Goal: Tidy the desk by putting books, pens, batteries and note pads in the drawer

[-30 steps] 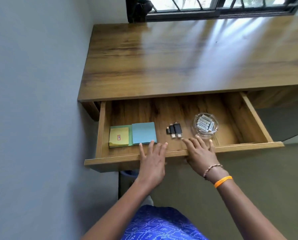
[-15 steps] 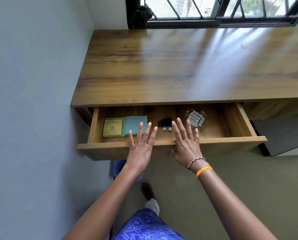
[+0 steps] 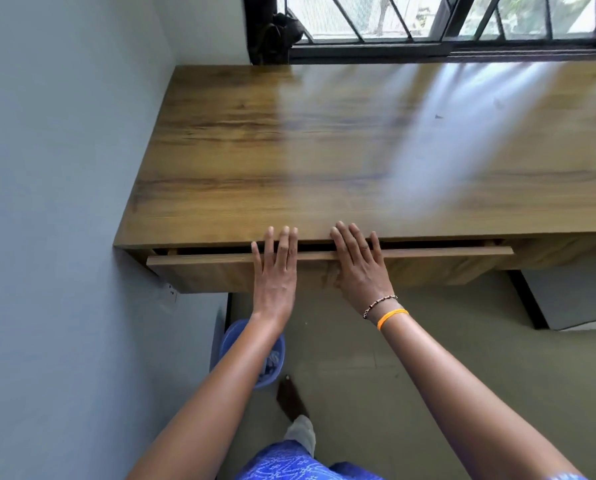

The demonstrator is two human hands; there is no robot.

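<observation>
A: Both hands flat, fingers straight, on the drawer [image 3: 217, 271] front — left hand [image 3: 275, 271], right hand [image 3: 358, 268].

B: It's nearly shut under the desk [image 3: 324, 150]. Push evenly; lift fingertips clear of the gap.

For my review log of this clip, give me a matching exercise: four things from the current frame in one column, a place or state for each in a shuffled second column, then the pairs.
Things
1. drawer
2. left hand
3. blue bin
4. orange band

Places or states
A. on the right wrist
B. on the floor under the desk
C. almost closed, a thin gap left
D. flat on the drawer front, fingers straight

Pairs: 1-C, 2-D, 3-B, 4-A
</observation>
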